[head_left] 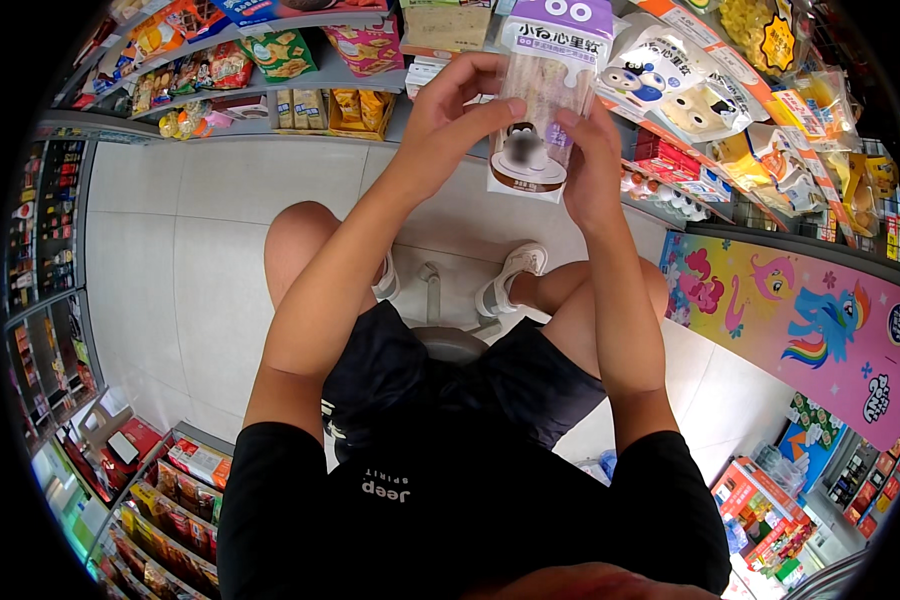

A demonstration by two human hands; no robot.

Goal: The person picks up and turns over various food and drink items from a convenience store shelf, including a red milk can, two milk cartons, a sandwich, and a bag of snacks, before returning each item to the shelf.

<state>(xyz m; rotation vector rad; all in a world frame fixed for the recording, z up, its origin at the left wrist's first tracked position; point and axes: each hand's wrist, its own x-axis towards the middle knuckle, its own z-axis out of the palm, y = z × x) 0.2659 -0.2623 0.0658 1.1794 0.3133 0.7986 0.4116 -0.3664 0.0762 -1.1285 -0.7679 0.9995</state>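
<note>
Both my hands grip a purple-and-white snack package [540,95] in front of the shelves at the top of the view. Pale, bread-like food shows through its clear front, and a dark cartoon figure is printed near the bottom. My left hand [455,115] holds its left side, thumb across the front. On the opposite edge, my right hand [592,155] presses its thumb against the front, with the other fingers mostly hidden behind. White snack bags [675,85] with cartoon faces lie on the shelf just right of my right hand.
Shelves of packaged snacks [270,60] run along the far side and curve to the right. A pink cartoon panel [810,310] stands at the right. My legs straddle a small stool [450,343] on the tiled floor [170,280]. More racks [45,230] line the left.
</note>
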